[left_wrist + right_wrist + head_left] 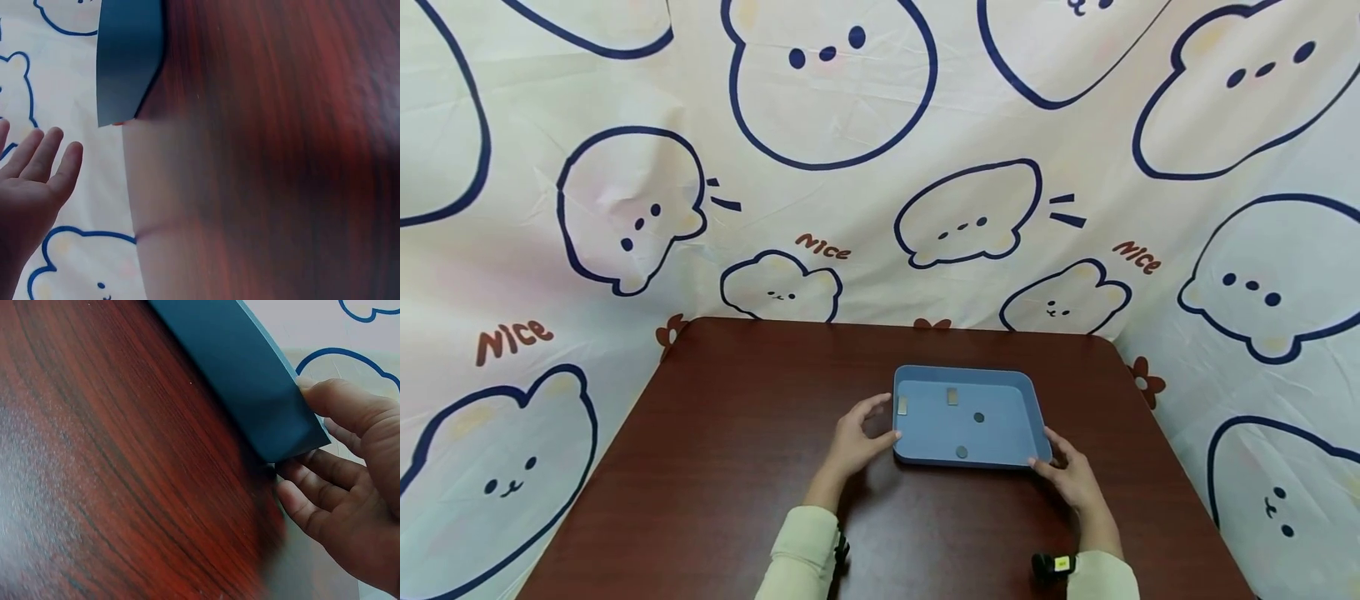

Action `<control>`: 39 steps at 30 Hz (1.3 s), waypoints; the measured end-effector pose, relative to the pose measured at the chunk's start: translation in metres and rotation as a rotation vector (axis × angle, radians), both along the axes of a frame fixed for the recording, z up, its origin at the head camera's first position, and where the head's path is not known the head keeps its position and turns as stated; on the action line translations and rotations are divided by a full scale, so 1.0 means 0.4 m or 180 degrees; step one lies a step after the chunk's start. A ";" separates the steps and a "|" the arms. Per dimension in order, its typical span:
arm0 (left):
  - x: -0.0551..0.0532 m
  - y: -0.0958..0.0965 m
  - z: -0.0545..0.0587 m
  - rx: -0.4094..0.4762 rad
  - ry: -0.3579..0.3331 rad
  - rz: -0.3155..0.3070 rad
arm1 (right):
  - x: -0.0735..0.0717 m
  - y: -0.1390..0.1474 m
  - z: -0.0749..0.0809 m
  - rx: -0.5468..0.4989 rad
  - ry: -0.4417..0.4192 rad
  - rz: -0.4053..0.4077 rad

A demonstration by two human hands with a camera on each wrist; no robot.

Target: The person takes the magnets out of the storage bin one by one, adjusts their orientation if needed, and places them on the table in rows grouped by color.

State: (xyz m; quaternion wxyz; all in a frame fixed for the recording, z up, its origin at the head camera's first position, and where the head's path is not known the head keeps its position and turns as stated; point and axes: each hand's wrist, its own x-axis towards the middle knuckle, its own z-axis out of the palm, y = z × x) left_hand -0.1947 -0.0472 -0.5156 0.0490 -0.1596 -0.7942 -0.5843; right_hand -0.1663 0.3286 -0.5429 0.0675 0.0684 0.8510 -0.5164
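Note:
A shallow blue rectangular tray (pixel 1011 425) is on the dark brown table. Inside it lie two small pale rectangular pieces, one near the back (pixel 952 397) and one by the left wall (pixel 902 406). Two small dark round pieces, one near the middle (pixel 979 417) and another by the front wall (pixel 962 452), are also in it. My left hand (pixel 850 442) is beside the tray's left end, thumb and fingers spread; the left wrist view shows its fingers extended, apart from the tray. At the front right corner my right hand (pixel 353 487) holds the tray, thumb on the rim and fingers low against the end.
The brown tabletop (pixel 737 417) extends around the tray. A cream cloth (pixel 865 208) printed with blue bear outlines hangs behind the table and along both sides. Each wrist wears a dark device, with the right one (pixel 1052 567) showing a yellow patch.

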 end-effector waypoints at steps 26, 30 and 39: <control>-0.124 0.131 -0.014 -0.0054 -0.0232 -0.0163 | -0.005 0.005 -0.013 0.0038 0.0103 0.0011; -0.132 0.143 -0.019 -0.0078 -0.0268 -0.0162 | -0.006 0.008 -0.016 0.0046 0.0125 0.0007; -0.158 0.168 -0.024 -0.0235 -0.0485 -0.0181 | 0.000 0.008 -0.014 -0.0007 0.0162 -0.0008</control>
